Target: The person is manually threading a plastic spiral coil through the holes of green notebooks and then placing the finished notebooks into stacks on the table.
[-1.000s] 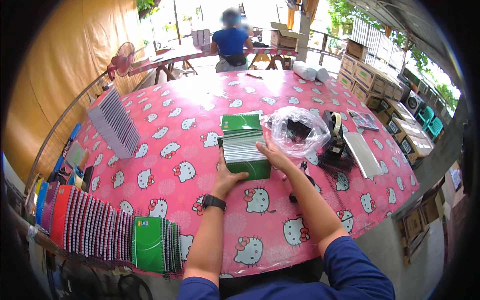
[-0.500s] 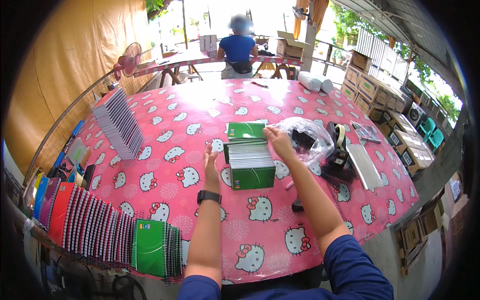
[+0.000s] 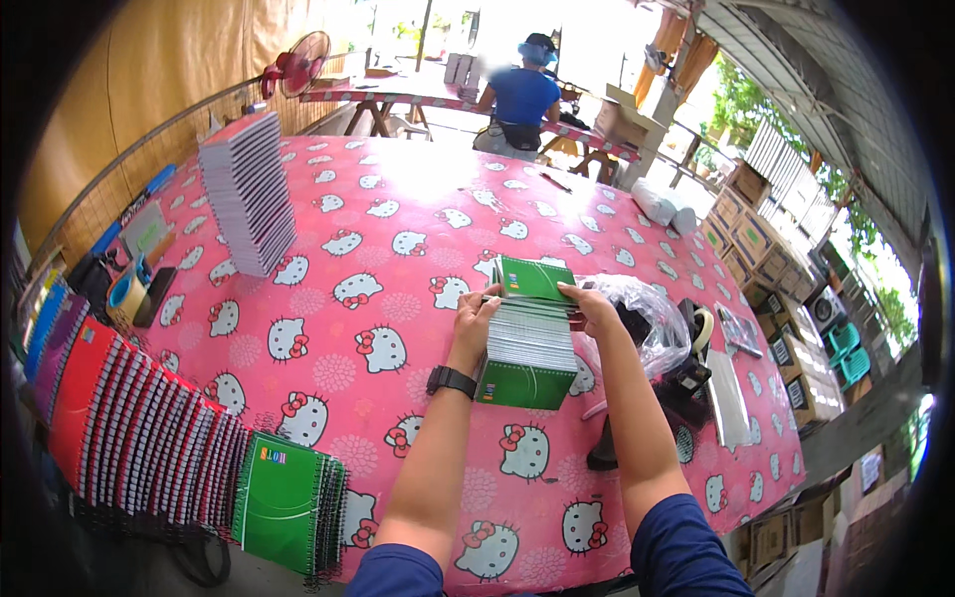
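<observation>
A stack of spiral-bound green notebooks (image 3: 526, 386) lies on the table ahead of me, its pale page edges facing up. At its far end a green notebook (image 3: 535, 279) leans with its cover showing. My right hand (image 3: 595, 310) grips that notebook's right edge, thumb on the cover and the other fingers partly hidden behind. On the opposite side, my left hand (image 3: 475, 320) closes on the lower left corner of the notebook, close against the stack. A dark watch sits on my left wrist.
Red notebooks (image 3: 149, 428) and more green notebooks (image 3: 288, 507) stand in a row along the left edge. A tall notebook pile (image 3: 249, 199) rises at far left. Right of my hands lie a clear plastic bag (image 3: 647, 318) and a tape dispenser (image 3: 696, 348). A person (image 3: 522, 99) sits at another table.
My left hand has moved in from beside the stack and now grips the far notebook. My right hand keeps its hold. The view has shifted and tilted.
</observation>
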Demonstrator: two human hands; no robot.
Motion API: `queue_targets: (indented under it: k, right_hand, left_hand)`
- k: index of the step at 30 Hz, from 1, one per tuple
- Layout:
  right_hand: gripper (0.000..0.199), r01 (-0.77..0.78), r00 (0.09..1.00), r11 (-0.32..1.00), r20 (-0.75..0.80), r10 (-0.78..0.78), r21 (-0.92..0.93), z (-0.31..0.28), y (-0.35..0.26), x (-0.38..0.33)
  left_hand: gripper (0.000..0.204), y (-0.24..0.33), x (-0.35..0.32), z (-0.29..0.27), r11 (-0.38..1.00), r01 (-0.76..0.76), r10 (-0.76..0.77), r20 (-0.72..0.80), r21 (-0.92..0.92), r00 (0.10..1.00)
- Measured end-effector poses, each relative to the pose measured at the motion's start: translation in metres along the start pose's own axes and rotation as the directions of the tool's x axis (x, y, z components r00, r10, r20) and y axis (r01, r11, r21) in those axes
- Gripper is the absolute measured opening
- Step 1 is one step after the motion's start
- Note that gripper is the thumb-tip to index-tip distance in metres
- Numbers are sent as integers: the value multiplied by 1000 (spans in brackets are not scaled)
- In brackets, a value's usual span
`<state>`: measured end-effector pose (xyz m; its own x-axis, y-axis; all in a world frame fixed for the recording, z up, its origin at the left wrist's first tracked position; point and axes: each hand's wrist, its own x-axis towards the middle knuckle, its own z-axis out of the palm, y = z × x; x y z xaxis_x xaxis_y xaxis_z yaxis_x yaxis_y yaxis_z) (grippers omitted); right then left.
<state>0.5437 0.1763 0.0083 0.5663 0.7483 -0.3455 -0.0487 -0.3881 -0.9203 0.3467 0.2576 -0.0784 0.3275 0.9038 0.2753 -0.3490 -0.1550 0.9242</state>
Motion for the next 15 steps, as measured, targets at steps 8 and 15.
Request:
queue_targets:
  k: [8, 15]
  right_hand:
    - [28, -48, 995, 988, 88, 35, 147, -27, 11, 20]
    - [23, -62, 984, 955, 175, 11, 292, -33, 15, 22]
  left_hand:
    - [41, 2, -6, 0, 997, 6, -14, 96, 81, 995]
    - [33, -5, -4, 1, 1000, 19, -21, 72, 24, 997]
